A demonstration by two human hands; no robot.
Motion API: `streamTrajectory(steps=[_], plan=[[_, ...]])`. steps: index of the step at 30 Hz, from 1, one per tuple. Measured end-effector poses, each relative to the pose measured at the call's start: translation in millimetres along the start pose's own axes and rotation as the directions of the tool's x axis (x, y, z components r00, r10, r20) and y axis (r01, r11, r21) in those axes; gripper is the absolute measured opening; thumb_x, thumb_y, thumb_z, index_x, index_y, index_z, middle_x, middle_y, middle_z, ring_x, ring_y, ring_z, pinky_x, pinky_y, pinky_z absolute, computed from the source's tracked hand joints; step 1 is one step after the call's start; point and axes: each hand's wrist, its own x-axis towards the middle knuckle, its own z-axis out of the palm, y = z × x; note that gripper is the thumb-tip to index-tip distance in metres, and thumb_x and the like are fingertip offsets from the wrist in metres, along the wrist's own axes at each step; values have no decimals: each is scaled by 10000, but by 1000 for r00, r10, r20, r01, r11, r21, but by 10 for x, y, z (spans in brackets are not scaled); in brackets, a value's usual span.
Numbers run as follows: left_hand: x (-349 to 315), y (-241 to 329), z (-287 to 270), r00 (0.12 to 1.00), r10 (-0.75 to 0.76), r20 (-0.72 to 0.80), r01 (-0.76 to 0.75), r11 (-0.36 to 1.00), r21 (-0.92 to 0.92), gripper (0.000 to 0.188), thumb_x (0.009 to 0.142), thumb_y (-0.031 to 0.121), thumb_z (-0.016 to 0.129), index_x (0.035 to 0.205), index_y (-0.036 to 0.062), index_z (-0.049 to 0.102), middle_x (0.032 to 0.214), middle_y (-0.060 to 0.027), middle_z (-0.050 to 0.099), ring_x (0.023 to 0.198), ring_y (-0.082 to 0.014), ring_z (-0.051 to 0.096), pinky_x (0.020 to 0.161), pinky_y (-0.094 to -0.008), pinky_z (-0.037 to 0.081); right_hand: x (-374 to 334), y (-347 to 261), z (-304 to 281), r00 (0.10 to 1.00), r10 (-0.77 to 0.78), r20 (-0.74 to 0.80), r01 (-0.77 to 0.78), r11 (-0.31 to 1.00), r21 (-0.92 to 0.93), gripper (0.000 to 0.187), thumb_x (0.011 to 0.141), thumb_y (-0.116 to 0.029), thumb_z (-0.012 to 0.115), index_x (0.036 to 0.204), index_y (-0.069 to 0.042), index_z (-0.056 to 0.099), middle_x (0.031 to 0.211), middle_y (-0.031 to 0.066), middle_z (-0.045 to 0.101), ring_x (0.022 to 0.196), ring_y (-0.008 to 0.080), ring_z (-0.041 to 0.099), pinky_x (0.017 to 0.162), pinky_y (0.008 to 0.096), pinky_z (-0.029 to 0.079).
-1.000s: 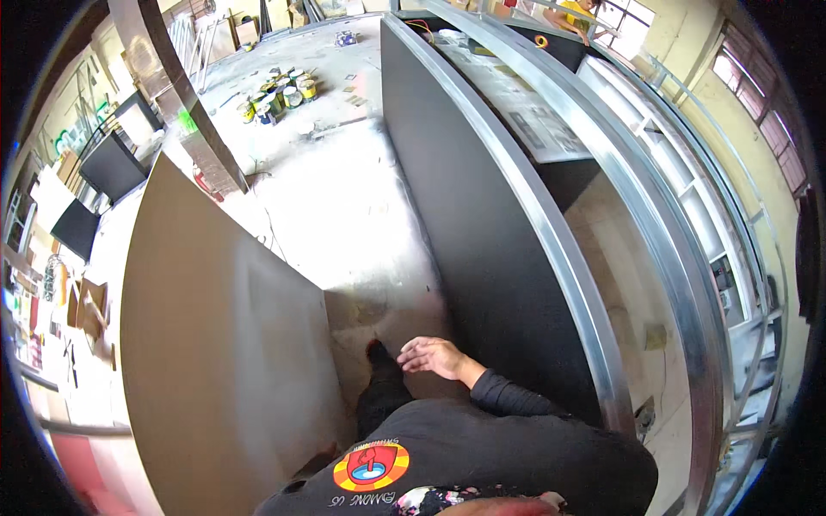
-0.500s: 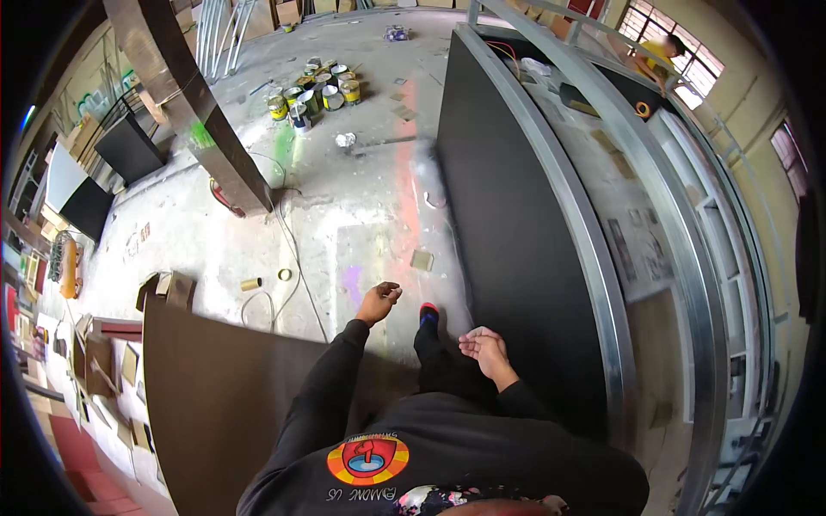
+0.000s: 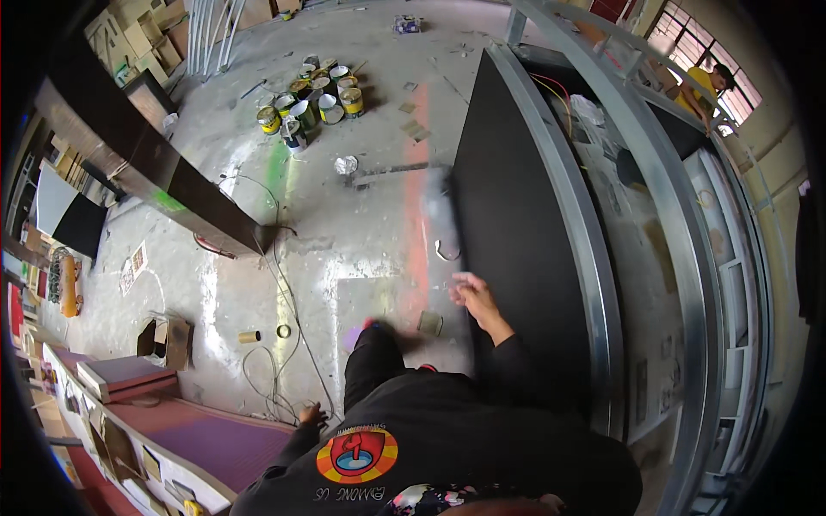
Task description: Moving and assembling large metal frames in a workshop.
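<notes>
My left hand (image 3: 311, 416) hangs low beside my body at the lower left, its fingers apart and nothing in them. Under it on the concrete floor runs a loosely coiled grey cable (image 3: 297, 314). My right hand (image 3: 476, 301) is raised in front of me with loosely bent, parted fingers, somewhat blurred and holding nothing I can see. It is nearest to a tall matte black panel (image 3: 525, 232), overlapping its near left edge in view; whether it touches cannot be told. A silvery metal frame (image 3: 575, 185) edges that panel.
Several paint cans (image 3: 329, 107) stand clustered ahead. A dark post (image 3: 172, 163) slants at the left, with an open cardboard box (image 3: 176, 340) nearer. A purple-red surface (image 3: 206, 439) lies lower left. Cardboard scraps (image 3: 430, 323) dot the floor. A person in yellow (image 3: 699, 86) is far right.
I have stepped forward. My left hand has dropped back to the lower left, and my right has risen slightly beside the black panel. The large dark brown panel at lower left is out of view.
</notes>
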Motion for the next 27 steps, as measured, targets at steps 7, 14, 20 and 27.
streamTrajectory(steps=[7,14,20,27], plan=[[646,1578,198,997,-72,10,69,986,149,299,902,356,587,973,66,585,780,-114,629,620,-251,619,483,-413,463,1678,-697,297,999,-9,-44,13,995,98,289,936,-135,516,1210,-48,541,957,86,650,813,137,623,718,283,504],[1529,5522,1575,717,662,220,-582,393,712,241,911,297,558,917,61,607,710,-65,630,614,-168,602,496,-324,440,2957,-1424,625,1000,1,18,-2,997,79,330,948,-123,519,1267,-48,486,957,106,648,819,164,635,735,295,513],[-20,8140,4030,469,725,504,-879,438,188,397,940,330,557,1166,3,568,944,-90,646,814,-163,629,698,-295,489,3812,-1386,227,988,-28,-149,69,959,275,177,814,57,451,835,10,620,842,101,635,787,155,611,703,278,503],[1402,9262,4117,334,665,668,-814,-155,560,319,919,294,500,887,16,655,774,-125,645,720,-227,626,665,-381,482,5333,-1632,-30,976,98,-197,8,881,473,166,848,-45,455,760,5,586,804,132,644,660,209,619,639,330,509]])
